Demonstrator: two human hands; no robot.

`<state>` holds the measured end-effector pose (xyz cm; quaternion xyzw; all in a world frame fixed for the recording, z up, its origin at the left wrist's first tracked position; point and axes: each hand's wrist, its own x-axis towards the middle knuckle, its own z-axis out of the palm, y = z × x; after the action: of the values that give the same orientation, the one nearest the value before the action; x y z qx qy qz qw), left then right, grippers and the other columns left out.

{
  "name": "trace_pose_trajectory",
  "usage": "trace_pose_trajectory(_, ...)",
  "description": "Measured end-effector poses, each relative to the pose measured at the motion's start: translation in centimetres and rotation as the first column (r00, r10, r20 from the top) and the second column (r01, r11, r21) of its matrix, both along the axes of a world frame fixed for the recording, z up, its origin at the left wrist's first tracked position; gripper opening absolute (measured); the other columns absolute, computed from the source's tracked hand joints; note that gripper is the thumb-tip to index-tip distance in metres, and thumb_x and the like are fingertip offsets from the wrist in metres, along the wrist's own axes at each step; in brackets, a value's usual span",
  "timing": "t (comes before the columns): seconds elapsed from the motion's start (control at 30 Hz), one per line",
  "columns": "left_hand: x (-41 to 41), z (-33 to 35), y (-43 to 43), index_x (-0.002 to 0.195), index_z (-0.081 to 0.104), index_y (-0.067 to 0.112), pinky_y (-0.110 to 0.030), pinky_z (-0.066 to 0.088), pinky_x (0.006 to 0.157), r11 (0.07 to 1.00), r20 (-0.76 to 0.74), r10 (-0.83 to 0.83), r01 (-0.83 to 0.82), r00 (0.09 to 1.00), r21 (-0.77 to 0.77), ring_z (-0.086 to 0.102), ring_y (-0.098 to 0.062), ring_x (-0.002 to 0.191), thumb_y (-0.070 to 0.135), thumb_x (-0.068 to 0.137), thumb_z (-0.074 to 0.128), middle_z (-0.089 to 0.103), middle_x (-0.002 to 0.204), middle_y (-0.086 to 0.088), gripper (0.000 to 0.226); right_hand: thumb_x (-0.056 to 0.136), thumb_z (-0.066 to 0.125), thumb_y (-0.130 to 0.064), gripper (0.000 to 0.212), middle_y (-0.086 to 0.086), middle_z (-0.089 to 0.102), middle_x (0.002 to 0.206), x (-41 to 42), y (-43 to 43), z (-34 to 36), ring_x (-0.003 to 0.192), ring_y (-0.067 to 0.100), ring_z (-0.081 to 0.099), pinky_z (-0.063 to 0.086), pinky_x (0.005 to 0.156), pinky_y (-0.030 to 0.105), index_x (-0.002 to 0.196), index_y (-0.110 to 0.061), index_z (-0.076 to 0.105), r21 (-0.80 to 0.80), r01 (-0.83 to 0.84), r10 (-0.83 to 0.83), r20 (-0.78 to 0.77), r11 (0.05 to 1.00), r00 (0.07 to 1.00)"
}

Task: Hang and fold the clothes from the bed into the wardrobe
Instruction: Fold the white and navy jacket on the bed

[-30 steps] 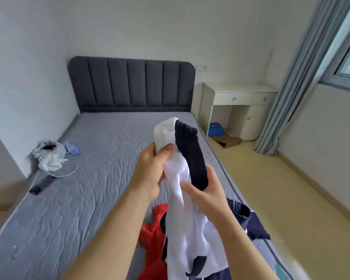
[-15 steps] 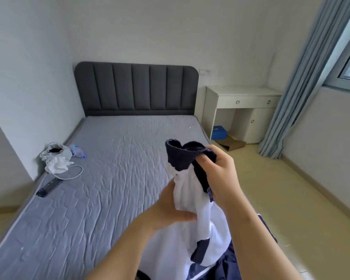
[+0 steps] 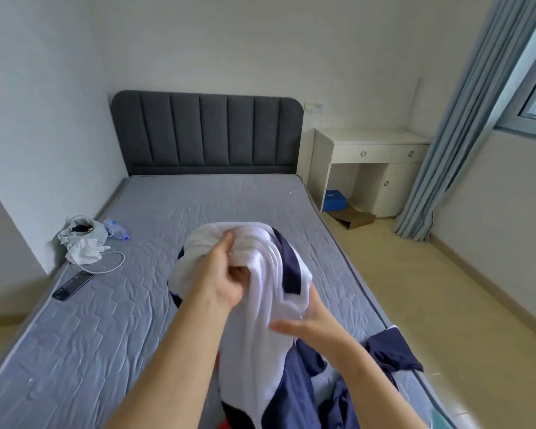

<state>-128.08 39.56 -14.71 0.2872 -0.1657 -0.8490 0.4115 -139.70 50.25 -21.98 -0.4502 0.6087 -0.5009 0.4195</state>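
Note:
A white garment with navy trim hangs bunched in front of me above the grey bed. My left hand grips its upper folds, thumb up against the white cloth. Lower and to the right, my right hand holds the same garment from underneath, fingers partly hidden in the fabric. More navy clothing lies on the bed's near right corner. A bit of red cloth shows at the bottom edge. The wardrobe is not in view.
A phone, a white cable, a white bag with crumpled cloth and a plastic bottle lie along the bed's left edge. A white desk stands right of the headboard, with a blue box beneath. Curtain at right.
My left hand has risen to grip the top of the garment, and my right hand has dropped from the navy collar to hold it lower down. The white side now faces up.

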Motion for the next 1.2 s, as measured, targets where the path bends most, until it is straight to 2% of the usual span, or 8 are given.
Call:
trace_pose_trajectory(0.17,0.2,1.4,0.5,0.091,0.054,-0.003,-0.014,0.043,0.035,0.993,-0.133,-0.096,0.087,0.986,-0.078,0.055,-0.010,0.035,0.018,0.101,0.036,0.058,0.047,-0.006,0.030,0.086,0.064,-0.015,0.010,-0.007,0.071,0.086,1.3,-0.5,-0.2,0.085,0.006,0.067,0.054,0.075,0.022,0.095,-0.019,0.065,0.104,0.025,-0.022,-0.030,0.994,0.999)
trace_pose_trajectory(0.33,1.2,-0.4,-0.6,0.091,0.063,0.006,-0.028,0.055,0.069,0.970,0.003,-0.088,0.086,0.996,-0.226,0.067,-0.017,0.069,0.026,0.098,0.042,0.069,0.074,-0.009,0.030,0.093,0.052,-0.010,0.016,-0.002,0.067,0.066,1.9,-0.9,2.2,0.056,0.006,0.063,0.045,0.049,0.016,0.082,-0.007,0.063,0.088,0.171,-0.189,0.272,0.981,0.944)
trace_pose_trajectory(0.43,1.8,-3.1,-1.0,0.100,0.062,0.013,-0.029,0.050,0.077,0.950,0.245,-0.088,0.156,0.966,-0.271,0.064,-0.018,0.085,0.024,0.096,0.047,0.068,0.092,-0.006,0.019,0.095,0.050,-0.017,0.015,0.008,0.067,0.084,1.1,-2.1,3.0,0.072,0.017,0.063,0.048,0.059,0.027,0.093,-0.007,0.061,0.108,0.332,-0.339,0.507,0.937,0.792)
trace_pose_trajectory(0.63,2.5,-7.0,0.6,0.116,0.058,0.021,-0.026,0.051,0.081,0.654,0.705,-0.329,0.691,0.628,-0.310,0.066,-0.014,0.098,0.036,0.081,0.068,0.068,0.111,-0.001,0.039,0.096,0.050,-0.020,0.011,0.015,0.062,0.094,1.3,-4.1,3.2,0.086,0.026,0.061,0.050,0.083,0.043,0.094,-0.013,0.057,0.118,0.447,-0.407,0.657,0.887,0.634)
trace_pose_trajectory(0.77,2.6,-8.8,0.4,0.093,0.067,0.019,-0.022,0.049,0.071,0.610,0.899,-0.096,0.739,0.428,-0.287,0.063,-0.008,0.081,0.027,0.088,0.058,0.071,0.093,0.002,0.013,0.094,0.052,-0.021,0.013,0.012,0.060,0.096,0.9,-4.6,1.7,0.079,0.018,0.059,0.049,0.074,0.031,0.084,-0.014,0.055,0.043,0.417,-0.369,0.554,0.908,0.746)
trace_pose_trajectory(0.97,1.2,-6.1,-0.7,0.090,0.065,0.006,-0.021,0.047,0.052,0.939,0.644,-0.107,0.289,0.757,-0.183,0.061,-0.021,0.061,0.024,0.092,0.057,0.066,0.071,-0.010,0.019,0.075,0.072,-0.034,0.042,0.013,0.069,0.107,1.5,-3.1,0.0,0.104,0.025,0.065,0.048,0.097,0.045,0.111,-0.015,0.062,0.184,0.070,-0.120,0.275,0.980,0.954)
trace_pose_trajectory(1.07,0.8,-5.0,-0.9,0.102,0.062,0.007,-0.026,0.049,0.055,0.976,0.535,-0.100,0.187,0.839,-0.110,0.062,-0.023,0.070,0.024,0.095,0.052,0.065,0.079,-0.012,0.021,0.078,0.074,-0.027,0.033,0.003,0.074,0.098,1.8,-2.4,0.2,0.095,0.020,0.068,0.053,0.090,0.036,0.108,-0.017,0.064,0.319,-0.027,-0.044,0.211,0.947,0.976)
trace_pose_trajectory(1.2,1.2,-5.5,-1.0,0.115,0.055,0.016,-0.030,0.049,0.074,0.942,0.440,-0.041,0.182,0.897,-0.282,0.062,-0.021,0.091,0.011,0.095,0.049,0.063,0.107,-0.010,0.021,0.086,0.066,-0.018,0.020,0.011,0.074,0.090,1.9,-2.5,0.0,0.088,0.027,0.069,0.054,0.077,0.036,0.101,-0.006,0.066,0.349,0.145,-0.265,0.324,0.926,0.908)
